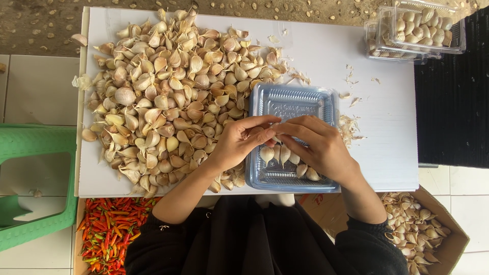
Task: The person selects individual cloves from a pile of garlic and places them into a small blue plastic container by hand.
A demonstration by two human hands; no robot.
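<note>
A large pile of unpeeled garlic cloves [168, 97] covers the left half of a white board [382, 132]. A clear plastic tray [293, 104] sits in front of me with several cloves [282, 155] lined up in its near end. My left hand [239, 142] and my right hand [316, 145] meet over the tray, fingertips together on a garlic clove that is mostly hidden between them.
Two clear trays filled with cloves [423, 28] stand at the far right corner. A cardboard box of garlic [417, 229] sits at lower right, red chillies [109, 231] at lower left. A green plastic stool [35, 183] is on the left, a black mat [453, 97] on the right.
</note>
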